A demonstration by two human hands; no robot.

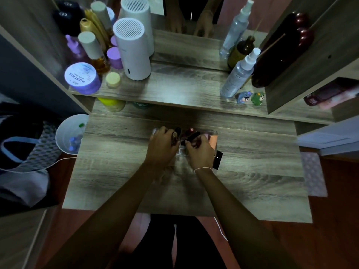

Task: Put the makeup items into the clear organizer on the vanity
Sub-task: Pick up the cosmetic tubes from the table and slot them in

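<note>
The clear organizer [212,137] stands in the middle of the wooden vanity top [252,167], mostly hidden behind my hands. My left hand [162,147] is over its left part, fingers curled around a slim tube with a pale tip [174,137]. My right hand [201,152] is over the middle, closed on a dark stick-shaped makeup item [192,137] that points up and left. A dark red item with a small white label [190,130] sits inside at the back. A black flat item [218,159] lies just right of my right wrist.
On the raised shelf [174,88] stand a white cylinder device [132,51], purple jars [82,77], gold bottles, spray bottles [239,74] and two small figurines [250,97]. A white bin [68,133] sits left of the vanity. A mirror at the back reflects my hands.
</note>
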